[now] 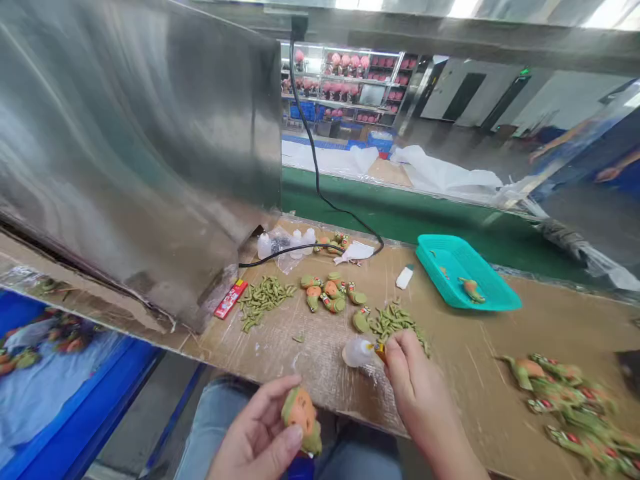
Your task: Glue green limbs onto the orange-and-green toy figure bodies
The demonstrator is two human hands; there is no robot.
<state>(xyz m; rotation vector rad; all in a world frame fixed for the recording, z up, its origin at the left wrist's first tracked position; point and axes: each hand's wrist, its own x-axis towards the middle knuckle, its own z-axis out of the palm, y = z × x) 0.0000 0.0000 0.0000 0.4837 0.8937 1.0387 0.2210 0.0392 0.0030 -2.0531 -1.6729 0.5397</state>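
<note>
Your left hand (255, 433), at the bottom of the frame left of centre, has its fingers closed around a green-and-orange figurine (301, 412); the thumb presses its near face, and the gap is only as wide as the piece. The figurine is held off the table (465, 363), over its near edge and your lap.

Your right hand (413, 383), in the lower middle right of centre, has its thumb and forefinger drawn narrow on a small yellow-orange piece (380, 351). That piece meets the tip of a whitish bottle (355, 353); you cannot tell whether the two are joined. Just beyond these fingers lies a pile of green pieces (395, 323), with more figurines (333, 293) grouped near the centre. A teal basket (440, 283) stands right of centre, and a blurred heap of figures (575, 413) fills the lower right.
</note>
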